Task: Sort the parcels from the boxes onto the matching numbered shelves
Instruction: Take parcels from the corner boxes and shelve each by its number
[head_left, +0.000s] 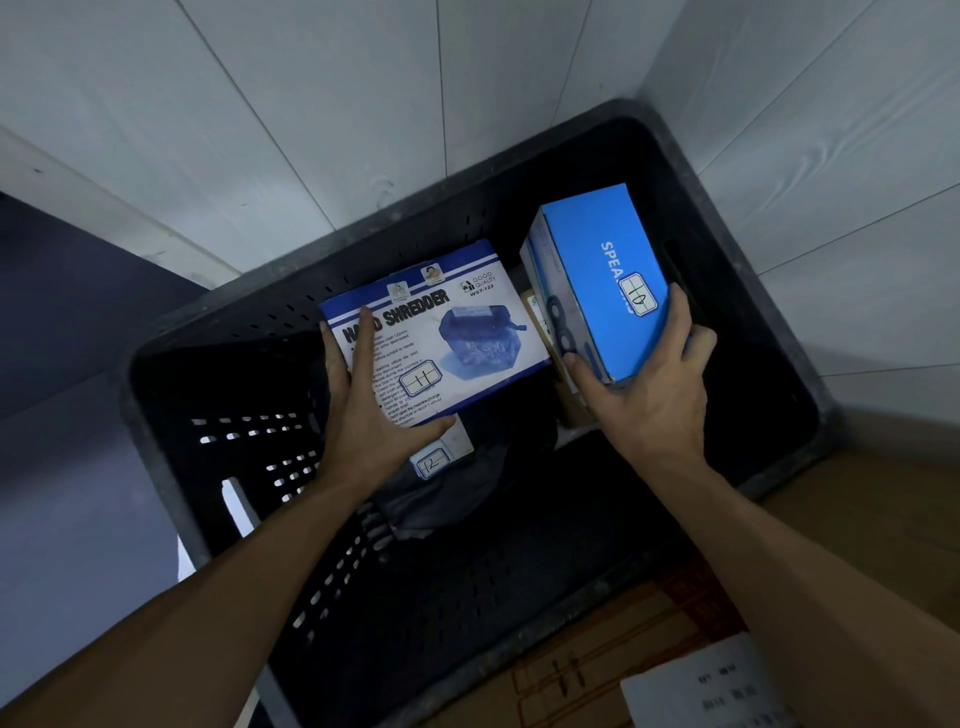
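reaching into the black crate (737, 218), the left hand (371, 415) has its fingers (363, 338) wrapped on the hand shredder box (457, 332), labelled 11. the right hand (657, 384) clasps the blue speaker box (597, 260), labelled 10, further right.

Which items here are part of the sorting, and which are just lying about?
Part of the job:
- hand shredder box labelled 11, in the left hand
- blue speaker box labelled 10, in the right hand
- parcel labelled 12
- black crate

Lying about:
- cardboard boxes beside the crate
- white paper

White wall panels (311, 104) behind, brown cardboard (857, 519) at lower right, white paper sheet (711, 686) lying on it.
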